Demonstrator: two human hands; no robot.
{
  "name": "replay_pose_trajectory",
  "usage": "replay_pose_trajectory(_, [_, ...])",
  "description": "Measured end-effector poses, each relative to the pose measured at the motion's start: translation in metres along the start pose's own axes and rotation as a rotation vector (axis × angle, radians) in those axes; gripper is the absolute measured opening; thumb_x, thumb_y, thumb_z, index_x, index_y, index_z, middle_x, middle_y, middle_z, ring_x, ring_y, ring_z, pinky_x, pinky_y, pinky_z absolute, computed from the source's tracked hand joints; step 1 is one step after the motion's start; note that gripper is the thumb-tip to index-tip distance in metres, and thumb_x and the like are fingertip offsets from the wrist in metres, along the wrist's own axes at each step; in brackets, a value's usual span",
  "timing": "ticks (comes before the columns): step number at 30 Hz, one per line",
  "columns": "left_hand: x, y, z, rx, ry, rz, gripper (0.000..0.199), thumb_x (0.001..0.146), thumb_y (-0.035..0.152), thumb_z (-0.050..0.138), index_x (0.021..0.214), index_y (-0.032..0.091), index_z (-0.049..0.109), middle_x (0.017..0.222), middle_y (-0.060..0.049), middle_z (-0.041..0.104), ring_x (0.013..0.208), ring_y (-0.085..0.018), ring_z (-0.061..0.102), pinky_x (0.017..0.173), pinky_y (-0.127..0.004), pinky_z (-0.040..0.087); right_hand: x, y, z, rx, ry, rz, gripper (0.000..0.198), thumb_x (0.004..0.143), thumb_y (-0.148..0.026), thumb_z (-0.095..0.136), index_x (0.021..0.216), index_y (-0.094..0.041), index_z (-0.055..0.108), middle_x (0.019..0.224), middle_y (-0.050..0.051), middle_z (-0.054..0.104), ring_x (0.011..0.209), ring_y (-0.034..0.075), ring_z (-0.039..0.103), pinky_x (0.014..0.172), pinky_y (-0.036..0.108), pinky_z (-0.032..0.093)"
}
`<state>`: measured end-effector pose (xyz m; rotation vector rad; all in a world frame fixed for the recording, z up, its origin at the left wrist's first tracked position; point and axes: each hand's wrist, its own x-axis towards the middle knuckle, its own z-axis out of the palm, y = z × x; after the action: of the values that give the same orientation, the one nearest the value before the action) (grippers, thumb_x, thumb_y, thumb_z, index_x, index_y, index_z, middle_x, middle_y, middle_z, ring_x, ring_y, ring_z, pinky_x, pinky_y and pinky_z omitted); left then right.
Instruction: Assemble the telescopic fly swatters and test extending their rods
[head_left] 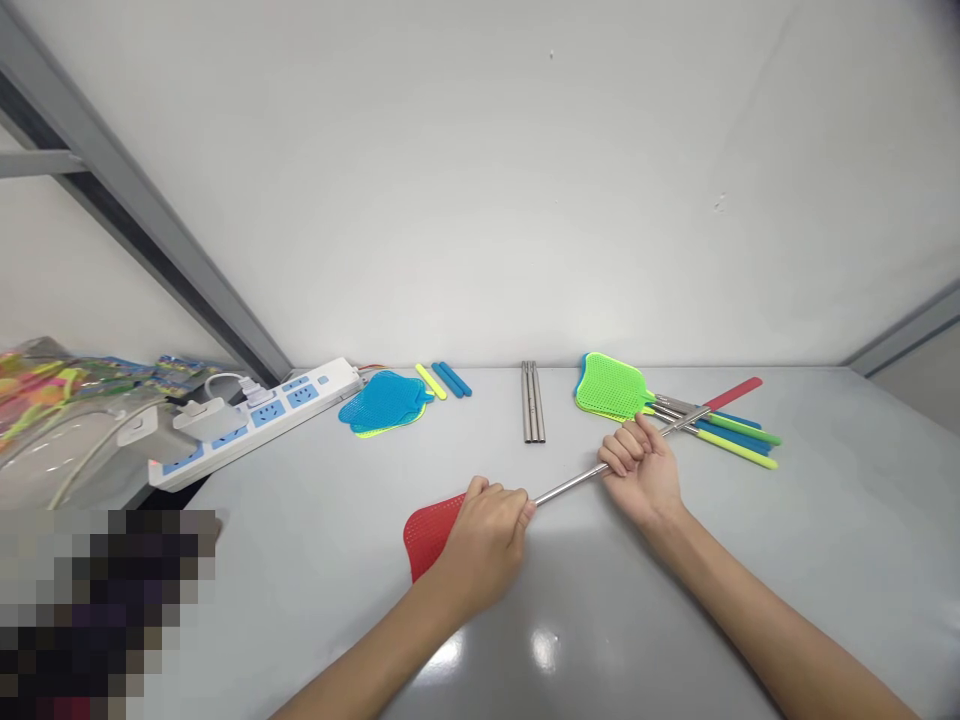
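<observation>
A fly swatter with a red mesh head, a silver metal rod and a red grip is stretched between my hands, slanting up to the right. My left hand is wrapped around it where the head meets the rod and hides part of the mesh. Farther up the rod, my right hand has its fingers curled round the metal. The red grip sticks out beyond it, over a pile of swatters with green mesh heads and green, yellow and blue grips.
Several metal rods lie side by side at mid-table. Left of them are blue and yellow grips and blue mesh heads. A white power strip with plugged-in chargers runs along the left edge, beside plastic-bagged items.
</observation>
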<state>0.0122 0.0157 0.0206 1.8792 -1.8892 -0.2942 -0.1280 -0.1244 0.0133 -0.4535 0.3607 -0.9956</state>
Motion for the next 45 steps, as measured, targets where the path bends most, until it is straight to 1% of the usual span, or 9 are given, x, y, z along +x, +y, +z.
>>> replay_pose_trajectory(4, [0.0,0.0,-0.003,-0.008,-0.022,-0.014,0.031,0.085,0.019,0.021,0.055,0.019,0.025,0.051,0.003,0.033,0.051,-0.013,0.028,0.062,-0.03,0.031,-0.002,0.003,0.002,0.066,-0.006,0.026,0.039,0.079,-0.027,0.044,0.051,-0.02,0.018,0.042,-0.007,0.016,0.035,0.007,0.022,0.032,0.018,0.026])
replay_pose_trajectory(10, [0.002,-0.001,-0.005,-0.02,-0.02,-0.01,0.032,0.085,0.019,0.022,0.054,0.019,0.028,0.05,0.003,0.034,0.05,-0.013,0.029,0.062,-0.03,0.03,-0.005,0.007,0.003,0.075,-0.013,0.054,0.038,0.08,-0.027,0.044,0.052,-0.019,0.019,0.043,-0.007,0.016,0.036,0.007,0.023,0.034,0.018,0.027])
replay_pose_trajectory(16, [0.002,-0.005,-0.005,0.052,0.021,0.04,0.031,0.084,0.015,0.025,0.055,0.018,0.034,0.051,0.003,0.038,0.05,-0.012,0.028,0.062,-0.03,0.029,-0.007,0.013,0.004,0.082,-0.031,0.09,0.039,0.08,-0.026,0.043,0.051,-0.019,0.018,0.044,-0.007,0.017,0.037,0.007,0.025,0.037,0.019,0.03])
replay_pose_trajectory(21, [0.003,-0.006,-0.006,0.126,0.016,0.057,0.03,0.085,0.014,0.024,0.055,0.017,0.033,0.052,0.002,0.04,0.051,-0.012,0.029,0.062,-0.029,0.028,-0.011,0.019,0.006,0.185,-0.071,0.157,0.038,0.081,-0.026,0.043,0.052,-0.019,0.02,0.045,-0.007,0.018,0.039,0.008,0.026,0.042,0.021,0.032])
replay_pose_trajectory(26, [0.003,-0.005,-0.006,0.156,0.017,0.061,0.03,0.085,0.015,0.024,0.056,0.017,0.031,0.052,0.002,0.041,0.051,-0.012,0.03,0.062,-0.029,0.027,-0.013,0.024,0.009,0.212,-0.078,0.191,0.038,0.081,-0.025,0.043,0.052,-0.019,0.02,0.045,-0.007,0.018,0.04,0.008,0.025,0.045,0.022,0.032])
replay_pose_trajectory(33, [0.003,-0.005,-0.004,0.162,0.022,0.063,0.031,0.085,0.015,0.024,0.055,0.017,0.032,0.051,0.002,0.04,0.05,-0.012,0.029,0.061,-0.029,0.026,-0.015,0.029,0.01,0.201,-0.073,0.226,0.037,0.081,-0.024,0.044,0.052,-0.019,0.02,0.046,-0.007,0.017,0.041,0.008,0.025,0.046,0.022,0.032])
replay_pose_trajectory(45, [0.004,-0.005,-0.004,0.163,0.023,0.076,0.031,0.084,0.013,0.025,0.055,0.017,0.036,0.052,0.001,0.043,0.05,-0.012,0.031,0.061,-0.029,0.027,-0.02,0.034,0.014,0.115,-0.05,0.232,0.037,0.08,-0.028,0.045,0.051,-0.019,0.024,0.047,-0.007,0.019,0.042,0.008,0.025,0.049,0.024,0.032])
